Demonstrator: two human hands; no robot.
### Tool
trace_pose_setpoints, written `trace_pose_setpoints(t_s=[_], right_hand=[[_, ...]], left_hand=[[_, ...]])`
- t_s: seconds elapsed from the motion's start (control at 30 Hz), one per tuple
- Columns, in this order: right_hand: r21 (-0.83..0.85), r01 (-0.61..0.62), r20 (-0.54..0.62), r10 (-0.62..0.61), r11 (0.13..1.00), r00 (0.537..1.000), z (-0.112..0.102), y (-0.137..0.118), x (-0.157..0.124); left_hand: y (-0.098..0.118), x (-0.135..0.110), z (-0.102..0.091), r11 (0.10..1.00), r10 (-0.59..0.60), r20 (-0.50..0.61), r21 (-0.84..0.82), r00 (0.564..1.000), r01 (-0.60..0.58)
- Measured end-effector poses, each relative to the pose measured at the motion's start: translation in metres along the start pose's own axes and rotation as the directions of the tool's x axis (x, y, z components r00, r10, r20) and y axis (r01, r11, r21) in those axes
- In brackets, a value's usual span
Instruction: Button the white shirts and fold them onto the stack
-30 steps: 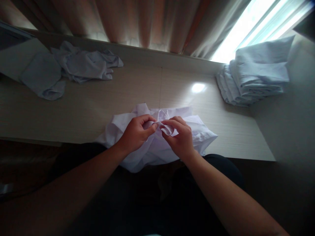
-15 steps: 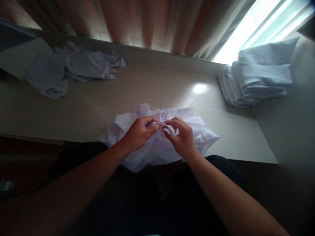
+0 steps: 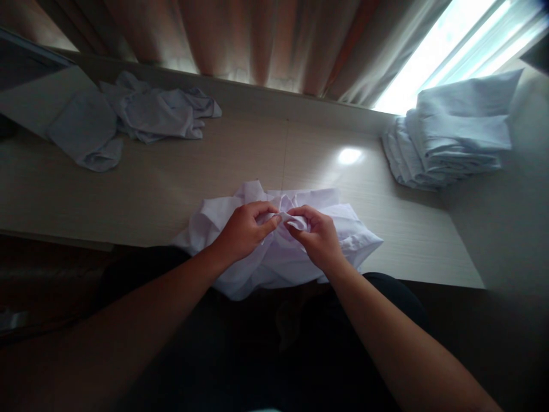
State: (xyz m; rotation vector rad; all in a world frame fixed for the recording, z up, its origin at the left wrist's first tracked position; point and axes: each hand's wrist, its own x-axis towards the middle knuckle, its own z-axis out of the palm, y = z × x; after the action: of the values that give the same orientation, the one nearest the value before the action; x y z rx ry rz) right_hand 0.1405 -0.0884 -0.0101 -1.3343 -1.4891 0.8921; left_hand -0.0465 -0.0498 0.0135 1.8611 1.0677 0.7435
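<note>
A white cloth garment (image 3: pixel 274 269), which looks like a shirt, lies bunched at the table's front edge and hangs a little over it. My left hand (image 3: pixel 249 229) pinches a fold of it between thumb and fingers. Close beside it, my right hand (image 3: pixel 315 232) grips the same raised fold from the other side, thumb below and fingers above. The fingertips nearly meet at the middle of the garment. Whether a button or other small part sits between them is too small to tell.
On the pale wooden table (image 3: pixel 240 154), crumpled white cloths (image 3: pixel 158 111) lie at the back left. A stack of folded white cloth (image 3: pixel 454 137) stands at the back right against the wall. Pleated curtains (image 3: pixel 257 40) hang behind, beside a bright window (image 3: pixel 433 51).
Both hands stay on the same fold, with only slight finger movement; the right fingers have closed in a little. The whole view has shifted slightly.
</note>
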Motion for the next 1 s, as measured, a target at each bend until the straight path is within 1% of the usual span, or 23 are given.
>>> trace_pose_setpoints(t_s=[0.17,0.33,0.5,0.63,0.73,0.9,1.0], right_hand=[[-0.018,-0.003,-0.008,0.003,1.000,1.000,0.0012,-0.0002,-0.0001],[-0.026,0.019,-0.018,-0.020,0.999,1.000,0.0025,0.0014,-0.0007],[-0.031,0.036,-0.018,-0.036,0.999,0.999,0.0021,0.0012,-0.0004],[-0.037,0.023,-0.014,-0.024,0.999,1.000,0.0021,0.0007,0.0004],[-0.004,-0.002,-0.004,0.002,1.000,1.000,0.0023,0.0022,0.0010],[0.034,-0.038,0.023,0.037,0.999,0.999,0.0031,0.0067,0.0018],[0.034,-0.035,0.036,0.034,0.999,0.999,0.0032,0.0072,0.0021]], left_hand=[[0.0019,0.0005,0.0000,1.000,-0.020,0.024,-0.019,1.000,0.021],[0.0019,0.0003,-0.0001,0.999,-0.011,0.054,-0.042,0.998,0.013],[0.0003,0.0003,0.0004,0.999,-0.008,0.067,-0.030,0.998,0.010],[0.0000,0.0004,0.0011,1.000,-0.010,0.056,-0.009,0.998,0.011],[0.0006,0.0003,0.0009,1.000,-0.013,0.052,0.010,0.999,0.012],[0.0016,0.0004,-0.0007,0.999,-0.005,0.081,0.033,0.997,0.003],[0.0012,0.0005,-0.0016,0.999,0.000,0.096,0.038,0.995,-0.003]])
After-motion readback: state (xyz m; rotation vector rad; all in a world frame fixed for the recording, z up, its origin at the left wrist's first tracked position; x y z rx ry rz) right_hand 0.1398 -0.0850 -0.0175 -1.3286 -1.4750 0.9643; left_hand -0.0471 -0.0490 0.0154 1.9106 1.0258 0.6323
